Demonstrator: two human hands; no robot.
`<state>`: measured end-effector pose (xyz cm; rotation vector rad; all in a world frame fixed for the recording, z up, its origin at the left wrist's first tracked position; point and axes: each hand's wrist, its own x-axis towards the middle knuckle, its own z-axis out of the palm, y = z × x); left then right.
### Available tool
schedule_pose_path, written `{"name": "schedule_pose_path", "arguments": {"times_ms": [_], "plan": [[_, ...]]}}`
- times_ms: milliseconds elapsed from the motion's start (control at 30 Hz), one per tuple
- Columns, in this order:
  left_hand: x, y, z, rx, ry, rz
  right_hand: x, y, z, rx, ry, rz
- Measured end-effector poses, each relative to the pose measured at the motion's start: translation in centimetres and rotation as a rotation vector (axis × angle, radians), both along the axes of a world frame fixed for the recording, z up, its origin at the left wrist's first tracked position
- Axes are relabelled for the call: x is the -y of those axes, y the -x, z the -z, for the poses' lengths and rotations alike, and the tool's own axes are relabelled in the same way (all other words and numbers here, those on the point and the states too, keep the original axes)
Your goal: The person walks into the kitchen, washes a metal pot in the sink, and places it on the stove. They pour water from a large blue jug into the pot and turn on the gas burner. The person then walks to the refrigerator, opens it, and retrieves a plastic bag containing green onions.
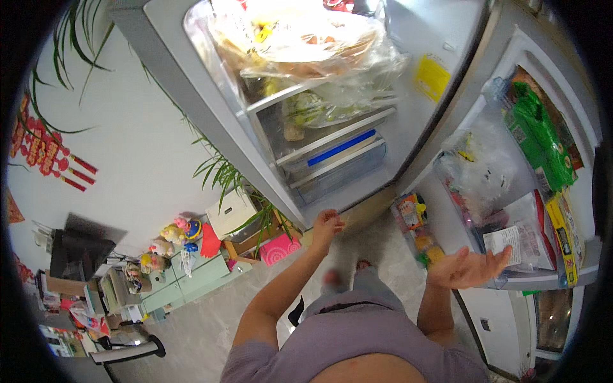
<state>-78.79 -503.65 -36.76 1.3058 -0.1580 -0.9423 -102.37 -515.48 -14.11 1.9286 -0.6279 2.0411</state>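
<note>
My left hand (328, 227) hangs in front of the bottom front edge of an open refrigerator (258, 158), fingers loosely curled and no object visible in them. Palm up, with fingers spread and empty, my right hand (467, 270) is just in front of the lower shelf of the open refrigerator door (479, 81). Close to it in that shelf stand a clear and red plastic bag (531, 234) with a white label (503, 243) and a yellow packet (565, 234). Above these are a crumpled clear plastic bag (483, 172) and a green package (536, 129).
Inside the refrigerator, a plastic-wrapped load (316, 48) sits above bagged green produce (316, 107) and a clear drawer (345, 177). Packets (414, 215) fill another door bin. A green cabinet (196, 277) with plush toys (175, 233) and a leafy plant (222, 170) stand left.
</note>
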Motion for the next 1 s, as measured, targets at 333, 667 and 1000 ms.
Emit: {"name": "schedule_pose_path", "arguments": {"times_ms": [333,667,1000], "plan": [[-6.5,5.7,1.6,-0.042,-0.019,-0.121,0.4,-8.6,6.5,-0.058,-1.019,-1.033],[-11.9,11.6,2.8,-0.119,0.113,-0.430,10.8,-26.9,17.9,0.616,-2.283,-1.263],[-15.6,17.1,3.7,-0.161,0.120,-0.688,11.5,-28.8,9.9,0.524,-1.360,-0.904]]}}
